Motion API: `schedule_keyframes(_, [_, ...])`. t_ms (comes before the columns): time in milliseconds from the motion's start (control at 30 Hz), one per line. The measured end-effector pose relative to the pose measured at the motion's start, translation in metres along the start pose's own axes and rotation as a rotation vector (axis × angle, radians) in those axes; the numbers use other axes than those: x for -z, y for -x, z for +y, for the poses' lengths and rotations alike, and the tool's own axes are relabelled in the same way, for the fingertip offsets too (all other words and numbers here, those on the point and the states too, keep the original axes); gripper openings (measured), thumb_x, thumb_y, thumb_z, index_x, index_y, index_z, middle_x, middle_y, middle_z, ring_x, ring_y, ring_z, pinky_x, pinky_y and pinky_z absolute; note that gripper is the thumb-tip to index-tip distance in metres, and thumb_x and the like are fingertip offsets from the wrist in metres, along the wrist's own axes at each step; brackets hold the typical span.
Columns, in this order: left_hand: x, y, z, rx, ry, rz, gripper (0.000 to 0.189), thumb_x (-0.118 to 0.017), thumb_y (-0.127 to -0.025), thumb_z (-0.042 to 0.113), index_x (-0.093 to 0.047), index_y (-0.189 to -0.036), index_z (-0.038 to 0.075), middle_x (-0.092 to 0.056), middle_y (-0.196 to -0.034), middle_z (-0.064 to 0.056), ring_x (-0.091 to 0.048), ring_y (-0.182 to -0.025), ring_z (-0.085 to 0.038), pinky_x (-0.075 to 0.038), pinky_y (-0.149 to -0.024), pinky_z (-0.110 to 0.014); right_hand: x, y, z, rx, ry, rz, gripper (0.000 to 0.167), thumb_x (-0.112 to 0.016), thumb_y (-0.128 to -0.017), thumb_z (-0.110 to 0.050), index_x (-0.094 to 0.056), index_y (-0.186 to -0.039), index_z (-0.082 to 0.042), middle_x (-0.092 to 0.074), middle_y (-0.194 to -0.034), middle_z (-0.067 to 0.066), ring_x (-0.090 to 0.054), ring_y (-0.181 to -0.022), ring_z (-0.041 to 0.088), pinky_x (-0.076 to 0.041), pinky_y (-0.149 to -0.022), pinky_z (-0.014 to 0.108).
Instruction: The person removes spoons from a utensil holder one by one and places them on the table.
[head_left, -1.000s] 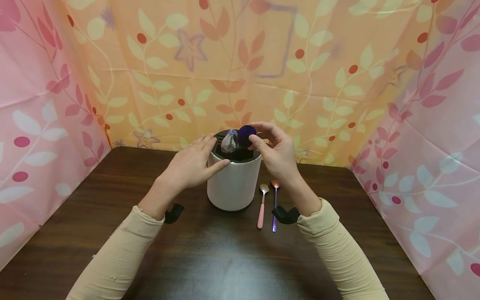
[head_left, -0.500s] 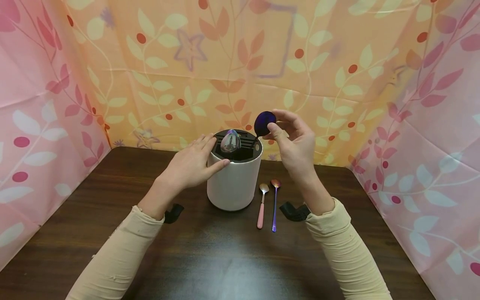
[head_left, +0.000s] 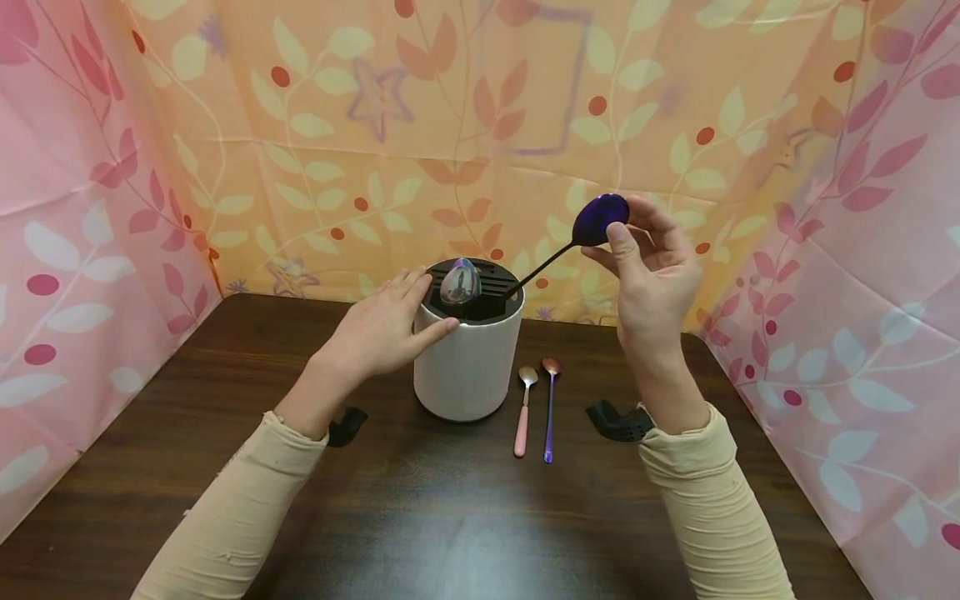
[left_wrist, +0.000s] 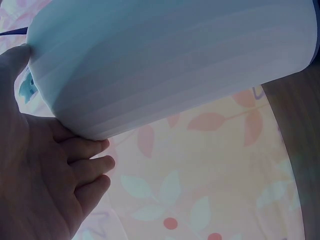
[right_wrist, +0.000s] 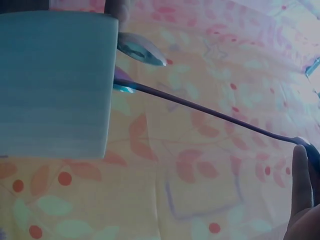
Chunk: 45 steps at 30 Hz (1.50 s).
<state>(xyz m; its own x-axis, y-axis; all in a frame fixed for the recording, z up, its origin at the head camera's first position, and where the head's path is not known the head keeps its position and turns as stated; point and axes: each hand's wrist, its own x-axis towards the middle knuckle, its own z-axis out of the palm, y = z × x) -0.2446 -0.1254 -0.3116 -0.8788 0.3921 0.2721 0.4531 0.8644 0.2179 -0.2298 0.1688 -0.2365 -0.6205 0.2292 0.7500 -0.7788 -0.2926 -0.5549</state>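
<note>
My right hand (head_left: 656,271) pinches a dark purple spoon (head_left: 600,220) by its bowl. Its thin dark handle slants down to the left, and the lower end is at the black slotted top of a white round holder (head_left: 467,371). Resting on the holder's rim, my left hand (head_left: 378,329) has its fingers extended and its thumb along the near edge. A shiny spoon (head_left: 461,283) stands bowl-up in the holder. In the left wrist view, the left hand (left_wrist: 40,170) touches the rim of the white holder (left_wrist: 170,65). The right wrist view shows the spoon's handle (right_wrist: 210,112) slanting from the holder.
On the dark wooden table (head_left: 360,517), right of the holder, lie a pink-handled spoon (head_left: 522,417) and a purple long-handled spoon (head_left: 550,417), side by side. Floral cloth (head_left: 480,100) hangs behind the table and along both sides.
My right hand has moved up and to the right, drawing the dark purple spoon along so that more of its handle shows above the holder. The left hand stays on the rim.
</note>
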Motion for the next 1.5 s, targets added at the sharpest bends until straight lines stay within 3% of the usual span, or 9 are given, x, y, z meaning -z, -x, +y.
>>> schedule_keyframes(233, [0.000,0.001,-0.001,0.005,-0.004,0.006,0.096,-0.040,-0.100,0.074,-0.034,-0.161,0.000,-0.025,-0.170,-0.016,-0.022,-0.157,-0.038,-0.023,-0.126,-0.053,0.020,-0.007,-0.013,0.004,-0.072,0.104,0.027,-0.072,-0.090,0.011,-0.068,-0.117,0.013,-0.064,-0.108,0.022,-0.069,-0.093,0.029,-0.064,-0.073,0.038])
schedule_keyframes(467, [0.000,0.000,0.000,0.000,0.003,0.002,0.096,-0.041,-0.100,0.074,-0.034,-0.161,-0.001,-0.025,-0.170,-0.017,-0.021,-0.158,-0.037,-0.021,-0.127,-0.052,0.046,-0.007,-0.020,-0.061,-0.155,0.195,0.035,-0.076,-0.085,0.013,-0.064,-0.118,0.016,-0.064,-0.106,0.023,-0.071,-0.089,0.031,-0.064,-0.070,0.040])
schedule_keyframes(600, [0.000,0.000,-0.001,0.005,0.005,0.001,0.096,-0.041,-0.100,0.074,-0.034,-0.161,0.000,-0.025,-0.170,-0.017,-0.021,-0.158,-0.037,-0.021,-0.127,-0.052,0.062,0.000,-0.015,-0.098,-0.114,0.199,0.036,-0.075,-0.086,0.013,-0.062,-0.119,0.017,-0.062,-0.103,0.022,-0.070,-0.089,0.029,-0.064,-0.069,0.039])
schedule_keyframes(833, [-0.001,0.001,0.000,0.000,0.008,0.007,0.095,-0.042,-0.101,0.073,-0.035,-0.160,-0.001,-0.026,-0.170,-0.017,-0.021,-0.157,-0.038,-0.021,-0.128,-0.052,0.091,0.015,-0.001,-0.220,0.062,0.179,0.037,-0.074,-0.090,0.008,-0.064,-0.124,0.017,-0.064,-0.103,0.018,-0.070,-0.095,0.026,-0.064,-0.070,0.034])
schedule_keyframes(1067, [-0.001,0.000,-0.001,-0.001,0.008,0.019,0.095,-0.042,-0.100,0.073,-0.036,-0.160,0.000,-0.027,-0.169,-0.017,-0.023,-0.157,-0.038,-0.022,-0.127,-0.052,0.115,0.028,0.021,-0.374,0.133,0.146,0.028,-0.072,-0.093,0.006,-0.070,-0.120,0.011,-0.068,-0.101,0.013,-0.072,-0.089,0.019,-0.064,-0.069,0.029])
schedule_keyframes(1233, [-0.002,0.000,-0.001,0.001,0.002,0.017,0.096,-0.044,-0.100,0.074,-0.036,-0.160,0.000,-0.027,-0.169,-0.017,-0.022,-0.158,-0.037,-0.021,-0.128,-0.050,0.131,0.036,0.041,-0.502,0.166,0.066,0.025,-0.069,-0.096,0.005,-0.073,-0.120,0.006,-0.071,-0.098,0.007,-0.072,-0.086,0.016,-0.063,-0.068,0.027])
schedule_keyframes(1500, [-0.001,0.000,0.000,0.004,0.002,0.022,0.093,-0.046,-0.100,0.071,-0.037,-0.159,-0.001,-0.028,-0.169,-0.018,-0.023,-0.157,-0.037,-0.022,-0.127,-0.050,0.152,0.043,0.071,-0.688,0.266,-0.067,0.026,-0.071,-0.098,-0.002,-0.074,-0.124,0.002,-0.074,-0.111,0.000,-0.074,-0.091,0.014,-0.063,-0.072,0.027])
